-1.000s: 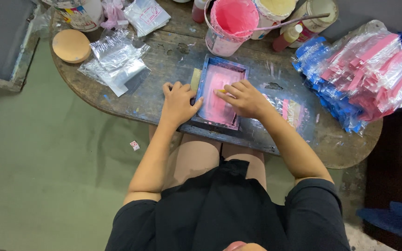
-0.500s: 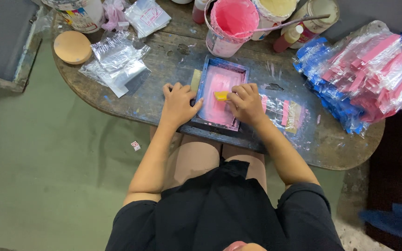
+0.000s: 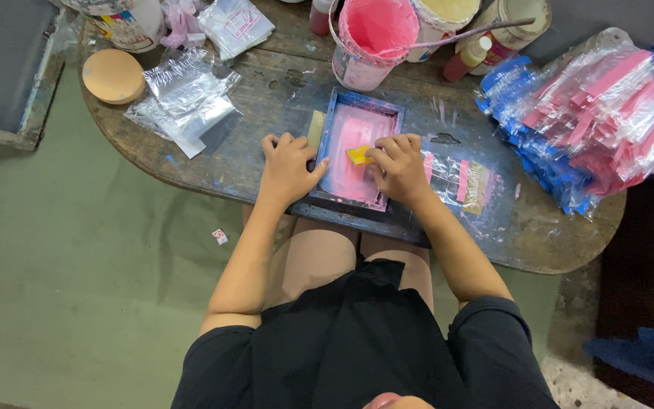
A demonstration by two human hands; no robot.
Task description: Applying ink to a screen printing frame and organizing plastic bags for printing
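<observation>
Two hands work the pink-inked screen frame (image 3: 357,151) on the desk (image 3: 266,98): the left hand (image 3: 288,168) presses flat, fingers spread, on its near-left edge, while the right hand (image 3: 401,168) pinches a yellow squeegee (image 3: 359,155) lying crosswise just beyond its fingertips.

We are looking at a worn oval wooden table (image 3: 266,163) bearing a pink-inked framed screen (image 3: 357,148) at its middle, with clear plastic bags (image 3: 187,102) lying left of the screen, a pink paint bucket (image 3: 372,38) sitting behind it, and a pile of pink-and-blue bagged packets (image 3: 592,121) resting right of it.
</observation>
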